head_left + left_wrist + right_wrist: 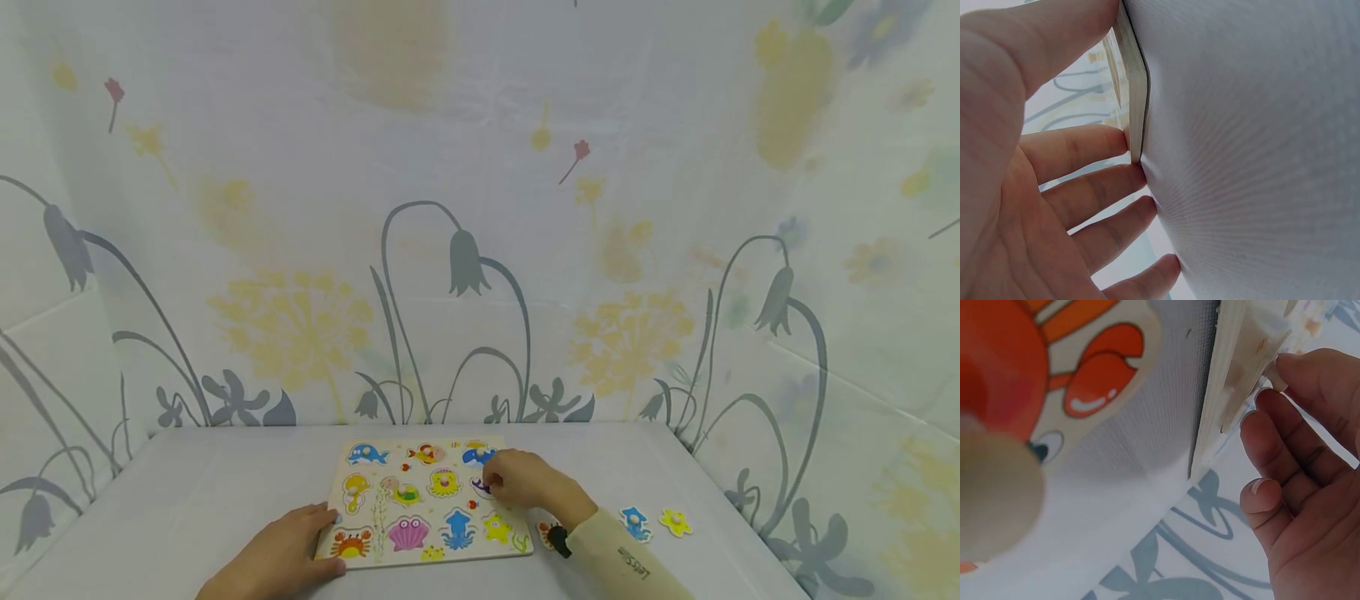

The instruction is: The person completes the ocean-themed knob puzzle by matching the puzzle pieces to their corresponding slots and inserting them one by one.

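Observation:
A wooden peg puzzle board [480,557] with sea-animal pictures lies on the white table. My left hand [288,542] touches its near-left corner, fingers fairly straight along the left side and thumb at the front edge. At the board's right side, my right hand [525,479] pinches the small knob [1277,378] of a thin purple puzzle piece [481,487] between thumb and fingertips. That piece is tilted close over the board, partly hidden by the hand. Just above it sits a blue whale piece [475,455].
Right of the board lie loose knobbed pieces: a crab [545,535] partly behind the right wrist, a blue squid [635,523] and a yellow star [676,522]. A flower-printed curtain [480,167] stands behind and beside the table.

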`<action>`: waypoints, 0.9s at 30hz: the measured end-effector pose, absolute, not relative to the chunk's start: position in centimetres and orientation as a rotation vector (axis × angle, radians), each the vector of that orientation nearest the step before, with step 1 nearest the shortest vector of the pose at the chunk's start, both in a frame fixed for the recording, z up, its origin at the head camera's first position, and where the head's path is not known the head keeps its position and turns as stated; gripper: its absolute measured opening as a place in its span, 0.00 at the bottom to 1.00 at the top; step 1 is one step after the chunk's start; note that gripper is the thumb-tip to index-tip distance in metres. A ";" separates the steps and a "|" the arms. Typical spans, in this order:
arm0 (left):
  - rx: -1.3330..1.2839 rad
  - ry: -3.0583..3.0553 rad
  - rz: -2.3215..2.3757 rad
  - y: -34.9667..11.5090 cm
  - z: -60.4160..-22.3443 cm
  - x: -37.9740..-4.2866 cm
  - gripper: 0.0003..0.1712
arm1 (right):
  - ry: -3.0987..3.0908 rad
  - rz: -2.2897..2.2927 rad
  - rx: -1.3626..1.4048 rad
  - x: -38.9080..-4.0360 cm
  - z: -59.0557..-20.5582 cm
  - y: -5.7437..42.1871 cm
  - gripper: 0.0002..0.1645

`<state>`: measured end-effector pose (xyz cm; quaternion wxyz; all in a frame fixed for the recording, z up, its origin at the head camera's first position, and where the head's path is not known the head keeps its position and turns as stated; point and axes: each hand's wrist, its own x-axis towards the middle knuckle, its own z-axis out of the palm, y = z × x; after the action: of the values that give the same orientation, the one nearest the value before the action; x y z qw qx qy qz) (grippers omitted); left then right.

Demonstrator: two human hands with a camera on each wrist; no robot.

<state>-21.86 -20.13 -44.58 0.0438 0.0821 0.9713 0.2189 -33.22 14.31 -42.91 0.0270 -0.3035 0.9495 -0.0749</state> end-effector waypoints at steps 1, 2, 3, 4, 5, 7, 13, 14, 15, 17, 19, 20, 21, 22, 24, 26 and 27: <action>0.248 2.966 0.671 -20.1 -44.6 -21.8 0.47 | 2.931 -0.232 -0.933 -33.2 -42.9 14.3 0.03; 0.247 2.965 0.674 -20.1 -44.5 -21.8 0.47 | 2.929 -0.232 -0.927 -33.1 -42.9 14.2 0.03; 0.245 2.963 0.674 -20.1 -44.5 -21.8 0.47 | 2.928 -0.233 -0.923 -33.1 -42.9 14.2 0.03; 0.249 2.962 0.674 -20.1 -44.5 -21.8 0.47 | 2.927 -0.232 -0.919 -33.1 -42.9 14.2 0.03; 0.251 2.963 0.674 -20.1 -44.5 -21.8 0.47 | 2.926 -0.234 -0.915 -33.1 -42.9 14.2 0.03; 0.259 2.967 0.670 -20.1 -44.5 -21.8 0.47 | 2.927 -0.235 -0.911 -33.0 -42.9 14.2 0.04; 0.259 2.968 0.667 -20.1 -44.6 -21.9 0.47 | 2.942 -0.258 -0.882 -33.0 -42.7 14.5 0.03; 0.257 2.967 0.668 -20.1 -44.6 -21.9 0.47 | 2.946 -0.263 -0.876 -33.0 -42.6 14.7 0.03; 0.255 2.965 0.670 -20.1 -44.6 -21.9 0.47 | 2.950 -0.269 -0.867 -32.9 -42.6 14.9 0.03; 0.254 2.965 0.676 -20.1 -44.6 -21.8 0.46 | 2.963 -0.274 -0.872 -32.7 -42.4 15.5 0.03; 0.258 2.970 0.679 -20.1 -44.6 -21.8 0.46 | 2.973 -0.274 -0.880 -32.4 -42.1 16.0 0.04; 0.261 2.972 0.679 -20.2 -44.5 -21.8 0.46 | 2.978 -0.277 -0.897 -32.2 -42.0 16.3 0.04; 0.265 2.974 0.680 -20.1 -44.5 -21.8 0.47 | 2.983 -0.275 -0.912 -32.0 -41.9 16.6 0.04; 0.268 2.975 0.680 -20.2 -44.5 -21.8 0.47 | 2.987 -0.274 -0.928 -31.8 -41.8 16.9 0.05; 0.274 2.975 0.680 -20.2 -44.5 -21.8 0.47 | 2.983 -0.278 -0.948 -31.4 -41.7 17.5 0.05; 0.279 2.974 0.683 -20.2 -44.5 -21.8 0.47 | 2.973 -0.295 -0.945 -31.0 -41.8 18.2 0.04; 0.275 2.973 0.686 -20.2 -44.5 -21.8 0.47 | 2.968 -0.297 -0.934 -30.8 -41.9 18.5 0.04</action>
<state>-21.79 -20.19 -44.48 0.0389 0.0896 0.9697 0.2239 -30.80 18.46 -41.91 0.0078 -0.2987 0.9496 -0.0951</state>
